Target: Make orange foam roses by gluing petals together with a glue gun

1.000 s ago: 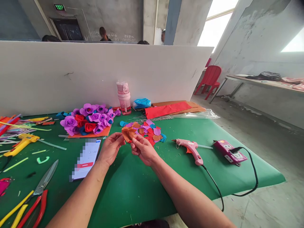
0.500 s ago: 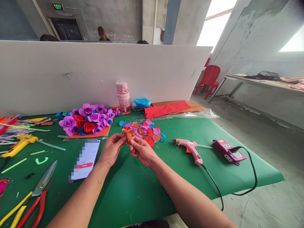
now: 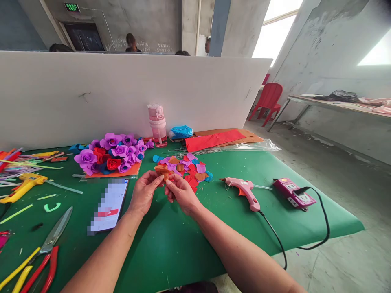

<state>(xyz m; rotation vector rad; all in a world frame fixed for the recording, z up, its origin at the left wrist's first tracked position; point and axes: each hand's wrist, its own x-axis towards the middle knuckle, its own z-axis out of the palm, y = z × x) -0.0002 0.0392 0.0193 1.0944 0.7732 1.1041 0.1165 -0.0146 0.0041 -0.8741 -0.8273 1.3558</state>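
Between my two hands is a small orange-brown paper piece (image 3: 164, 172), folded or curled, above the green table. My left hand (image 3: 146, 190) pinches it from the left, and my right hand (image 3: 181, 193) has its fingers closed on its lower right side. Just behind them lies a pile of loose petals (image 3: 191, 169) in red, purple, orange and blue. To the left, purple, red and blue paper flowers (image 3: 120, 151) are bunched on an orange sheet. A pink glue gun (image 3: 244, 189) lies to the right of my hands.
A phone (image 3: 110, 207), scissors (image 3: 56, 232) and a yellow glue gun (image 3: 27, 186) lie left. A pink bottle (image 3: 157, 126) and red paper (image 3: 214, 140) stand and lie behind. A purple power box (image 3: 293, 193) with a cable is right. People are beyond the white board (image 3: 122, 89).
The orange-brown piece has turned slightly between my fingers and now sits lower, its edge spreading to the left. Both hands still hold it. The view has shifted slightly.
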